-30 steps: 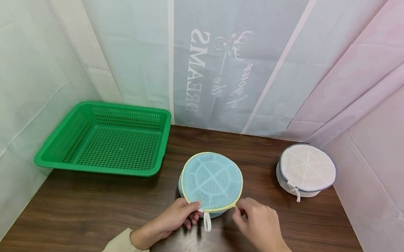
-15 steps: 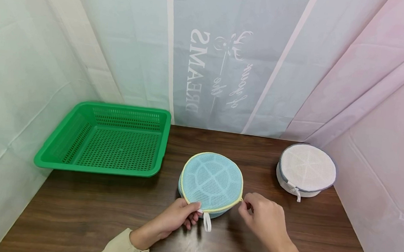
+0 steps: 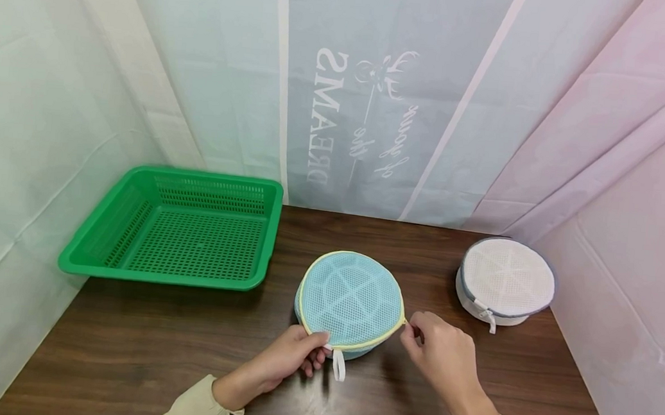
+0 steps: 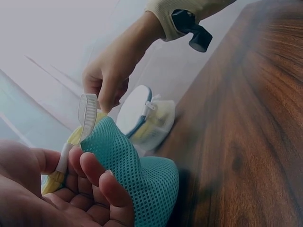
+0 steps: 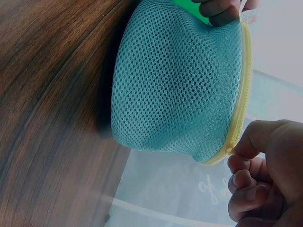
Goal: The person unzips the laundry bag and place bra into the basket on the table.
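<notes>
A round blue mesh laundry bag (image 3: 352, 299) with a yellow zipper rim stands on the wooden table. My left hand (image 3: 298, 354) pinches its front edge between thumb and fingers, beside a white loop (image 3: 339, 366) that hangs down in the head view and stands up in the left wrist view (image 4: 88, 116). On the bag's right side, my right hand (image 3: 440, 353) pinches the small zipper pull (image 5: 229, 150) at the yellow zipper (image 5: 244, 90). The rim is drawn out to a slight corner there. The bag's contents cannot be seen.
A green plastic basket (image 3: 168, 278) stands at the back left. To the back right sits a round white mesh bag (image 3: 507, 277) with a grey-blue rim and a white tab. Fabric curtains (image 3: 374, 107) enclose the table on the back and both sides.
My right hand has moved right and a little away from me along the rim, taking the zipper pull with it. The left hand keeps its hold in nearly the same place.
</notes>
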Motion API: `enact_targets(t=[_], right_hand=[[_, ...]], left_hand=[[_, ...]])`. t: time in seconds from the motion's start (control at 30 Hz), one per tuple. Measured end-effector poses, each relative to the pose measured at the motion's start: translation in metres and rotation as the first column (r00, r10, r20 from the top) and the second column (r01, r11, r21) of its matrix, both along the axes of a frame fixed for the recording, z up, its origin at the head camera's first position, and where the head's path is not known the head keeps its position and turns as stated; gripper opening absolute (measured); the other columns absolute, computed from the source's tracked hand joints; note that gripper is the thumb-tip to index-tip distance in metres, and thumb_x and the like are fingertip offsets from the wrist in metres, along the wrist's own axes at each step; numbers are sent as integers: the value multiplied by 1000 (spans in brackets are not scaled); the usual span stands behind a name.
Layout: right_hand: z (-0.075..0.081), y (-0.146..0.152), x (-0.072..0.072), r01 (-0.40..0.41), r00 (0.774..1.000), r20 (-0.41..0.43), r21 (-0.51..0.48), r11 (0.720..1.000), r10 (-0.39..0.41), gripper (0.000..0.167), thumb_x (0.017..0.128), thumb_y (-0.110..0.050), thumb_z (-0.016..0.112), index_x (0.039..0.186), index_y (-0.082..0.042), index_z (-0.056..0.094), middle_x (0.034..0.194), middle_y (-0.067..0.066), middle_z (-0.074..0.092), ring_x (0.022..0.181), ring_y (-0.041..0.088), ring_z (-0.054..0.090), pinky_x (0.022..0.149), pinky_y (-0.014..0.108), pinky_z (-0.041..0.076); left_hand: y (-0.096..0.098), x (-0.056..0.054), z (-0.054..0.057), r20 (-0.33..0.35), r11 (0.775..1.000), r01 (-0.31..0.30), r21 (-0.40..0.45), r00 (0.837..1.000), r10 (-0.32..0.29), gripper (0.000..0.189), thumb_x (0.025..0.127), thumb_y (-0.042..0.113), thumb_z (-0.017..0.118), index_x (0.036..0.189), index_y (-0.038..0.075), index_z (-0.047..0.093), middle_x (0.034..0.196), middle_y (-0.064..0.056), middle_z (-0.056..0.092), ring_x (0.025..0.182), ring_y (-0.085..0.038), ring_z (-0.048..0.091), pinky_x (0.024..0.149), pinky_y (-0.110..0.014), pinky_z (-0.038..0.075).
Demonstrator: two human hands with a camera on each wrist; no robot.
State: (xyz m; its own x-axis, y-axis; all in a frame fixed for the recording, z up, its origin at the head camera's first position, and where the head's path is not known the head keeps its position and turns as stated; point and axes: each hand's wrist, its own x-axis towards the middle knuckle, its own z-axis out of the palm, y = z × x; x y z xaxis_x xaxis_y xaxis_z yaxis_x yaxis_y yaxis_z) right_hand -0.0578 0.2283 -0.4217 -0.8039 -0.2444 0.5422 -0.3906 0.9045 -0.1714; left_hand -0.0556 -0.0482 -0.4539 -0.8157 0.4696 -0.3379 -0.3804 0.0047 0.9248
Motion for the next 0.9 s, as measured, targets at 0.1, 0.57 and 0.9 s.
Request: enact_targets(t=[0.1,0.57,0.9], right_hand=[[1,-1,0,2,1000,-1,0,1000,-2,29,74,-8,65,62,-24,45,61,-15,34,48,0,28,41,21,23],[4,-7,10,25,998,59,0,1000,-25,31,76,-8,66,62,-24,43,61,-15,31,48,0,27,41,20,23],[3,-16,17,-10,999,51,-35,999,12,34,73,-8,65,62,-28,40,62,-19,29,50,-3,26,43,19,23]], left_hand=[[0,0,0,2,1000,-13,0,1000,13,40,104,20,52,93,-16,65,70,2,57,65,-6,52,54,-18,47],[-2,-5,3,30,996,-89,30,996,88,32,105,27,53,86,2,60,73,0,55,67,-9,52,56,-21,49],[-3,-6,6,5,985,-165,54,986,165,29,105,27,56,94,1,59,79,0,58,70,-9,54,62,-22,48]])
